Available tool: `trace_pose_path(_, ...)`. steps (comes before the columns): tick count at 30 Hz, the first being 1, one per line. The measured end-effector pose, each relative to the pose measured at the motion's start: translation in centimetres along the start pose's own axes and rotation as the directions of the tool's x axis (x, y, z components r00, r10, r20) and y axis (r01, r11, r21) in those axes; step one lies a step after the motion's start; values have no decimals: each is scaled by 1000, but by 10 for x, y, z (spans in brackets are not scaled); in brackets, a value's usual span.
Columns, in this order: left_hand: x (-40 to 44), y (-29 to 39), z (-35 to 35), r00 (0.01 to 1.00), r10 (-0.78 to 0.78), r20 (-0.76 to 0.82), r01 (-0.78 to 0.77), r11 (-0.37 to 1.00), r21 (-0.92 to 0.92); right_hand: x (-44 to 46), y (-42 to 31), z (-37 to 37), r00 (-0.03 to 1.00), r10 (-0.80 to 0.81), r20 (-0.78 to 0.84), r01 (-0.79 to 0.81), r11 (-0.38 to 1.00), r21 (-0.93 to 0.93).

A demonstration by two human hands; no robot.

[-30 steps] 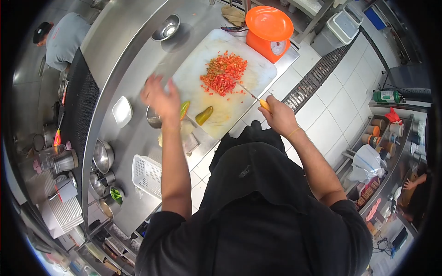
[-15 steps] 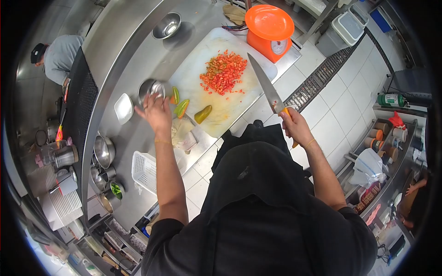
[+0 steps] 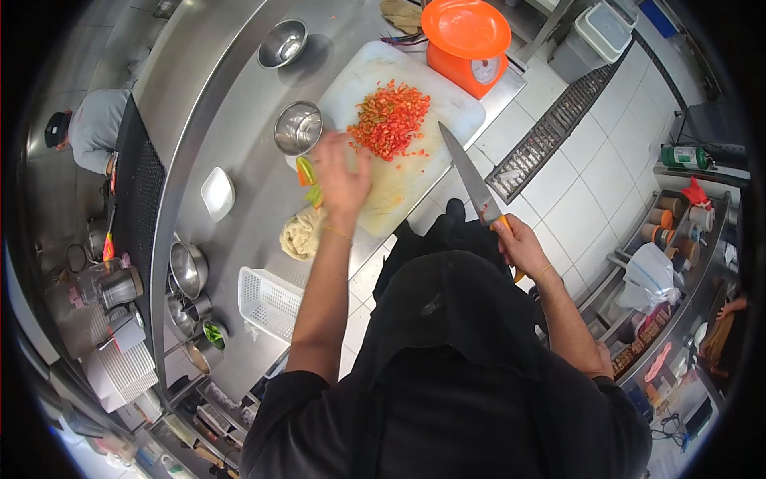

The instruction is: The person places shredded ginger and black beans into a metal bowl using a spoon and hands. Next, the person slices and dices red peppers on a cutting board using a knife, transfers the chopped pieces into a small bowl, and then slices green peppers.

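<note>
My right hand [image 3: 523, 246] is closed round the yellow handle of a large kitchen knife [image 3: 469, 174], its blade pointing up and left past the board's edge. My left hand [image 3: 345, 182], somewhat blurred, is over the left part of the white cutting board [image 3: 451, 148] with fingers apart and nothing visible in it. Finely diced red pepper [image 3: 391, 120] lies heaped on the board. Green and orange pepper pieces [image 3: 306, 171] sit beside my left hand, which partly hides them. A small steel bowl [image 3: 298, 128] stands at the board's left edge, near my fingertips.
An orange kitchen scale [image 3: 471, 60] stands beyond the board. Another steel bowl [image 3: 282, 44], a white dish [image 3: 218, 194], a crumpled cloth [image 3: 302, 234] and a white basket [image 3: 270, 303] are on the steel counter. A co-worker [image 3: 97, 128] stands across at far left.
The small steel bowl has shifted toward the board. My left hand has moved right, away from the bowl and over the board. The knife stays in my right hand, slightly lower.
</note>
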State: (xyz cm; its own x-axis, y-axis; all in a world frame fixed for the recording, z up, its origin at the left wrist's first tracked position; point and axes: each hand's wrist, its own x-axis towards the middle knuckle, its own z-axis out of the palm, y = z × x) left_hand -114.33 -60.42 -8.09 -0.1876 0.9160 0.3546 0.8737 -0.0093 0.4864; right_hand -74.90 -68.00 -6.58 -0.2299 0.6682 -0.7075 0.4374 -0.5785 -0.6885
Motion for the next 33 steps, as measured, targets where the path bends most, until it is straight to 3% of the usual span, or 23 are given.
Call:
trace_pose_path(1,-3,18,13,994,-52,91,71,974,-215,1,-4,5,1000,-8,10,8,1000,-7)
trace_pose_path(4,6,30,57,987,-160,-3,160,987,17,8,-6,22,999,-34,35,35,998,-47)
trace_pose_path(7,17,9,92,971,-213,-111,227,964,136,22,-11,39,998,-57,25,59,996,-65)
trace_pose_path(10,18,20,100,971,-239,-21,238,970,-52,33,-22,55,998,-63,20,64,997,-37)
trace_pose_path(11,16,25,105,972,-231,-52,231,973,7,38,-24,61,998,-69,11,69,997,-46)
trace_pose_path(14,17,40,106,945,-286,-156,281,958,-55,54,-26,78,994,-105,30,108,991,-85)
trace_pose_path(18,14,45,105,963,-226,-145,216,973,-82,75,-23,109,965,-259,45,262,947,-183)
trace_pose_path(28,7,32,112,926,-311,-212,213,897,-386,51,-66,103,973,-70,222,73,997,-4)
trace_pose_path(33,23,51,88,918,-310,-249,171,873,-457,32,-85,93,976,-122,178,137,988,-71)
